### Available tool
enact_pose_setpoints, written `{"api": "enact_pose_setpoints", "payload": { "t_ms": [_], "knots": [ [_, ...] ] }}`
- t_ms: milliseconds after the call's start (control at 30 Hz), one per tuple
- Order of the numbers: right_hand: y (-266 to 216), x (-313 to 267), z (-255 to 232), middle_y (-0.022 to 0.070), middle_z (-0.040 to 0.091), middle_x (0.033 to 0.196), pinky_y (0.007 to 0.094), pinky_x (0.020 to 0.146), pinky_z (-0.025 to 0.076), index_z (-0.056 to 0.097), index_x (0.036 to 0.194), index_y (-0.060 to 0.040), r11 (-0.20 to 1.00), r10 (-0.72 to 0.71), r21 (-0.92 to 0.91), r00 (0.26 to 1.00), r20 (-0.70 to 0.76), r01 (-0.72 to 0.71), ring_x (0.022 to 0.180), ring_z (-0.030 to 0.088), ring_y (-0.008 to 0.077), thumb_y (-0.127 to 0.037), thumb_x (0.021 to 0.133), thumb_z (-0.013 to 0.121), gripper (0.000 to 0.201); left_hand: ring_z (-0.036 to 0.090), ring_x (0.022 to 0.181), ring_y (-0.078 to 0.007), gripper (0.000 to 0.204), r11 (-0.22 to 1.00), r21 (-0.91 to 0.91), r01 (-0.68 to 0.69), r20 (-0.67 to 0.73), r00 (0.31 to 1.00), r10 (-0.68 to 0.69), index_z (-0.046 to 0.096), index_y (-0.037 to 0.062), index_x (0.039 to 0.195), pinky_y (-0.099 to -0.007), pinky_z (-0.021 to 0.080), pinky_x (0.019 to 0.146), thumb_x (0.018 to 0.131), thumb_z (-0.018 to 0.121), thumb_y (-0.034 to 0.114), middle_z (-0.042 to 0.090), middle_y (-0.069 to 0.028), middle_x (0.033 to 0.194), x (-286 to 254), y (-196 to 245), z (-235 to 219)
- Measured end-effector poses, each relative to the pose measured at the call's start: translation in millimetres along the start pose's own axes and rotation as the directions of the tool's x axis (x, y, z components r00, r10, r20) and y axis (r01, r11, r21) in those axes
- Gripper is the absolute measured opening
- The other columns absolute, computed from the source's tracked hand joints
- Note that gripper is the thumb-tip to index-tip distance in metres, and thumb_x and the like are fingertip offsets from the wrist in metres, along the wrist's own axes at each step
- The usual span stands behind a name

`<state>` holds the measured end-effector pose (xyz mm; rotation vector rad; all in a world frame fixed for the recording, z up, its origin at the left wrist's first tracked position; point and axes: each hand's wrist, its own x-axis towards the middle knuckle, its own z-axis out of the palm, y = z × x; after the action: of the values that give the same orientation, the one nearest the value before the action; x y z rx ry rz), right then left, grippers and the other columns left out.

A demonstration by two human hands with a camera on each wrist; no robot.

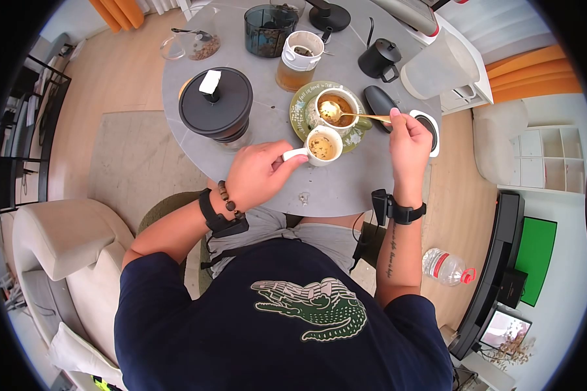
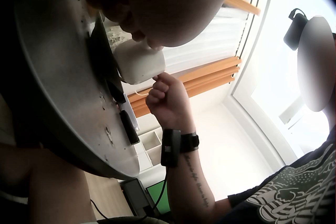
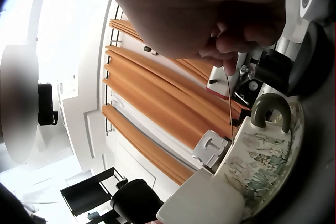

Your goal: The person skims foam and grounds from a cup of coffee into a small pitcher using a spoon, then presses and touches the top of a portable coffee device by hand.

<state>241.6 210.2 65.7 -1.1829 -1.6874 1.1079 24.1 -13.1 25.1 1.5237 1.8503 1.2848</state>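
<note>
My left hand [image 1: 257, 169] pinches the handle of a small white cup [image 2: 139, 61] with brownish liquid and dark flecks in it. This cup is held at the near side of a larger flower-patterned cup [image 3: 257, 148] with a green handle. The larger cup stands on a green, lettered saucer [image 1: 299, 107] and contains amber liquid. My right hand [image 1: 409, 140] pinches the end of a gold spoon [image 1: 368, 116], whose bowl lies over the larger cup's liquid. In the right wrist view the spoon shows as a thin line down to the rim.
Behind the saucer stands a white-topped jar [image 1: 302, 52] of amber liquid. A black-lidded container [image 1: 215, 104] is at the left. To the right are a black mouse-shaped object [image 1: 379, 101], a black kettle [image 1: 379, 60] and a clear pitcher [image 1: 440, 68]. The round grey table [image 1: 346, 195] ends close to the lap.
</note>
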Motion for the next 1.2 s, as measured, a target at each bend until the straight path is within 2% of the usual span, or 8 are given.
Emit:
{"api": "enact_pose_setpoints", "payload": {
  "t_ms": [200, 533, 733, 833, 933, 1067, 1167, 1200],
  "knots": [
    [-0.2, 4.1, -1.5, -0.0091, 0.046, 0.061, 0.0256, 0.049, 0.026, 0.078, 0.091, 0.0007, 0.993, 0.084, 0.083, 0.996, 0.021, -0.086, 0.051, 0.035, 0.0025, -0.028, 0.110, 0.078, 0.035, 0.056, 0.053, -0.0227, 0.028, 1.000, 0.007, 0.006, 0.009, 1.000, -0.006, 0.077, 0.0044, 0.097, -0.0376, 0.042, 0.054, 0.106, 0.080, 0.030, 0.062, -0.0100, 0.066, 0.2, -0.8, 0.0],
    [-23.6, -5.1, -16.8, -0.0087, 0.047, 0.060, 0.0263, 0.050, 0.026, 0.076, 0.088, -0.0008, 0.986, 0.103, 0.132, 0.994, 0.026, -0.105, 0.052, 0.036, 0.0023, -0.027, 0.111, 0.077, 0.035, 0.054, 0.054, -0.0220, 0.027, 1.000, -0.003, 0.009, 0.000, 1.000, -0.009, 0.077, 0.0036, 0.096, -0.0375, 0.041, 0.054, 0.106, 0.081, 0.029, 0.062, -0.0102, 0.066, 0.1, -1.3, 0.8],
    [-38.1, -27.9, -24.5, -0.0101, 0.048, 0.063, 0.0246, 0.052, 0.024, 0.078, 0.092, 0.0008, 0.993, -0.001, 0.121, 0.999, 0.047, -0.005, 0.054, 0.035, 0.0006, -0.023, 0.112, 0.076, 0.031, 0.054, 0.053, -0.0216, 0.027, 1.000, 0.006, 0.005, -0.002, 1.000, -0.005, 0.077, 0.0034, 0.097, -0.0371, 0.041, 0.054, 0.106, 0.081, 0.028, 0.062, -0.0102, 0.066, -0.2, -2.2, 1.9],
    [-38.5, -41.4, -25.5, -0.0080, 0.054, 0.063, 0.0242, 0.053, 0.029, 0.080, 0.095, 0.0020, 0.989, -0.142, -0.037, 0.990, 0.018, 0.143, 0.055, 0.040, 0.0017, -0.018, 0.110, 0.078, 0.025, 0.054, 0.054, -0.0214, 0.026, 1.000, 0.013, 0.007, 0.002, 1.000, -0.007, 0.077, 0.0034, 0.097, -0.0369, 0.041, 0.054, 0.106, 0.081, 0.028, 0.063, -0.0101, 0.067, -0.2, -1.6, 1.3],
    [-46.6, -52.8, -25.0, -0.0026, 0.061, 0.065, 0.0234, 0.057, 0.040, 0.081, 0.097, 0.0031, 0.830, -0.483, -0.292, 0.874, 0.048, 0.475, 0.060, 0.052, 0.0028, -0.010, 0.105, 0.081, 0.015, 0.054, 0.054, -0.0213, 0.026, 1.000, 0.017, 0.019, 0.010, 1.000, -0.019, 0.078, 0.0035, 0.098, -0.0371, 0.041, 0.054, 0.106, 0.081, 0.028, 0.063, -0.0102, 0.067, -0.3, -1.1, 1.3],
    [-54.4, -55.7, -28.8, -0.0016, 0.061, 0.065, 0.0233, 0.058, 0.040, 0.081, 0.097, 0.0030, 0.761, -0.557, -0.333, 0.824, 0.105, 0.556, 0.061, 0.053, 0.0027, -0.010, 0.105, 0.081, 0.015, 0.054, 0.054, -0.0218, 0.026, 1.000, -0.002, 0.013, -0.002, 1.000, -0.013, 0.078, 0.0036, 0.097, -0.0373, 0.041, 0.054, 0.106, 0.081, 0.027, 0.063, -0.0104, 0.067, -0.2, -2.4, 2.3],
    [-49.7, -51.5, -29.1, -0.0024, 0.061, 0.066, 0.0232, 0.057, 0.038, 0.081, 0.099, 0.0026, 0.802, -0.535, -0.276, 0.843, 0.063, 0.530, 0.061, 0.050, 0.0025, -0.010, 0.106, 0.080, 0.015, 0.055, 0.054, -0.0223, 0.026, 1.000, 0.026, 0.016, 0.004, 1.000, -0.016, 0.077, 0.0036, 0.097, -0.0374, 0.041, 0.054, 0.105, 0.081, 0.028, 0.063, -0.0105, 0.067, 0.3, -1.9, 1.7],
    [-45.5, -45.9, -30.9, -0.0029, 0.060, 0.066, 0.0232, 0.057, 0.037, 0.081, 0.099, 0.0024, 0.873, -0.451, -0.217, 0.892, -0.013, 0.438, 0.061, 0.049, 0.0025, -0.011, 0.107, 0.079, 0.015, 0.055, 0.054, -0.0225, 0.026, 1.000, 0.024, 0.014, 0.004, 1.000, -0.014, 0.077, 0.0037, 0.097, -0.0374, 0.041, 0.054, 0.105, 0.081, 0.028, 0.063, -0.0105, 0.067, 0.3, -1.6, 1.7]
  ]
}}
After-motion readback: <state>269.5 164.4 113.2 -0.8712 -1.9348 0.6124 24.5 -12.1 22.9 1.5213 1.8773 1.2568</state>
